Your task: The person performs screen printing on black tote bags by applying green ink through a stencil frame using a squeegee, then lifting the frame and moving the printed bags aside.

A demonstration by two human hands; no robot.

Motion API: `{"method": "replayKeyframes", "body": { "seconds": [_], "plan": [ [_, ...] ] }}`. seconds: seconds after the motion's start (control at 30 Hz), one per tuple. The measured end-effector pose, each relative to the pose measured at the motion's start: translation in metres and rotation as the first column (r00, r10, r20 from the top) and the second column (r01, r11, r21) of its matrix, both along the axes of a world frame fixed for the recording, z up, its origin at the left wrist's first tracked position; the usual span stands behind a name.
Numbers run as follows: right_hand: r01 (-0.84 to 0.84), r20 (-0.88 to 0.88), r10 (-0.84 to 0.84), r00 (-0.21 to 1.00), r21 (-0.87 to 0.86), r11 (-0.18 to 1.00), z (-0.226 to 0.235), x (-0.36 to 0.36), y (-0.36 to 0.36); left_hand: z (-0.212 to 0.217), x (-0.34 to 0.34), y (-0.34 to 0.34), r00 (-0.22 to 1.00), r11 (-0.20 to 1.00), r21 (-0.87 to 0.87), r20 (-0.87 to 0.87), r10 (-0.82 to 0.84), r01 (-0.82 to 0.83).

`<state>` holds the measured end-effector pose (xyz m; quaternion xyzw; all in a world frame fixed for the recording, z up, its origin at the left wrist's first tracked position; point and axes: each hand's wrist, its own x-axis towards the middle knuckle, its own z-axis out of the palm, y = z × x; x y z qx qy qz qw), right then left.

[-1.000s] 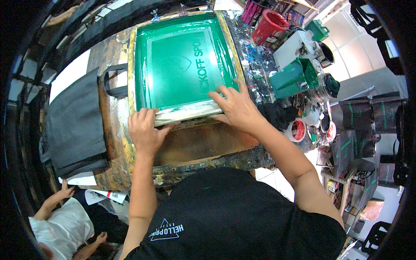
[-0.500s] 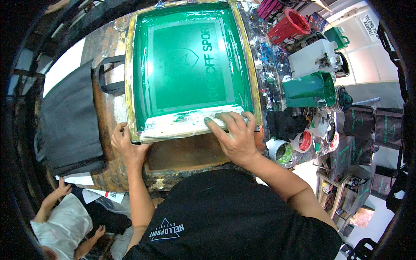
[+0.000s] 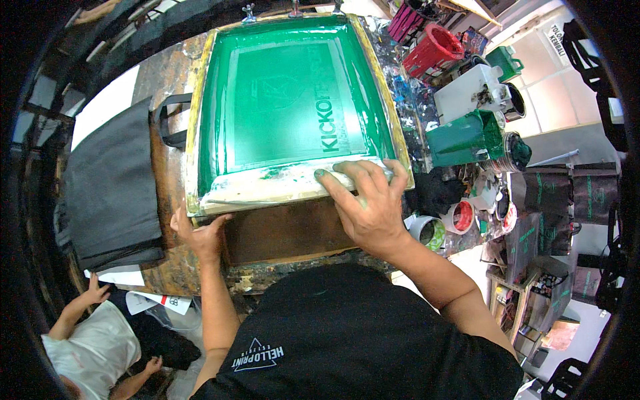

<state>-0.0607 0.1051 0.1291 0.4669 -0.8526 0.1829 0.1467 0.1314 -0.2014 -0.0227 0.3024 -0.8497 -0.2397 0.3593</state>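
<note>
Green frame [image 3: 287, 120] ahead, right hand [image 3: 373, 213] on its near edge

Wooden table [image 3: 167, 70], stained with much paint, is under everything. On its middle part is the green frame, which lies straight ahead of the right hand and the left hand [image 3: 203, 239]. Its long axis seems to run away from them, although the lens bends the lines, so this is not fully sure. To the left lies a black bag [image 3: 110, 187]. The frame's near edge, with a white strip [image 3: 267, 179], passes over a brown board [image 3: 283, 233] and seems to be raised from it. Small metal clamps [image 3: 248, 13] stand at the far edge.

Of the two, the right hand is nearer: it grasps the near edge, to the right of the middle. Its fingers [image 3: 363, 176] bend over the white strip; its thumb is hidden, probably below. The left hand is at the near left corner, loose, with thumb and first finger spread apart, and no thing is seen inside it. Whether it touches the corner is not clear.
</note>
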Motion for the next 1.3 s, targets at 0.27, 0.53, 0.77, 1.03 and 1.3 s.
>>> {"method": "replayKeyframes", "body": {
  "seconds": [0.27,0.53,0.77,1.03,1.3],
  "plan": [
    [0.028,-0.209,-0.053,0.977,-0.125,0.992,0.055,-0.022,-0.019,0.103,-0.054,0.027,0.865,0.903,0.327,-0.494,-0.088,0.279],
    [0.046,-0.421,-0.127,0.898,-0.198,0.979,0.157,-0.1,-0.066,0.199,-0.12,0.016,0.744,0.924,0.194,-0.655,-0.129,0.331],
    [0.05,-0.304,-0.079,0.949,-0.104,0.993,0.206,-0.131,-0.085,0.101,-0.106,-0.017,0.988,0.989,-0.024,-0.046,-0.146,0.145],
    [-0.002,-0.147,0.001,0.989,-0.006,1.0,0.248,-0.147,-0.085,0.044,-0.089,0.007,0.797,0.99,0.048,0.599,0.075,-0.129],
    [0.098,-0.254,-0.113,0.961,-0.07,0.993,0.232,-0.147,-0.089,0.039,-0.095,-0.016,0.835,0.992,0.046,0.545,0.071,-0.115]
  ]
}}
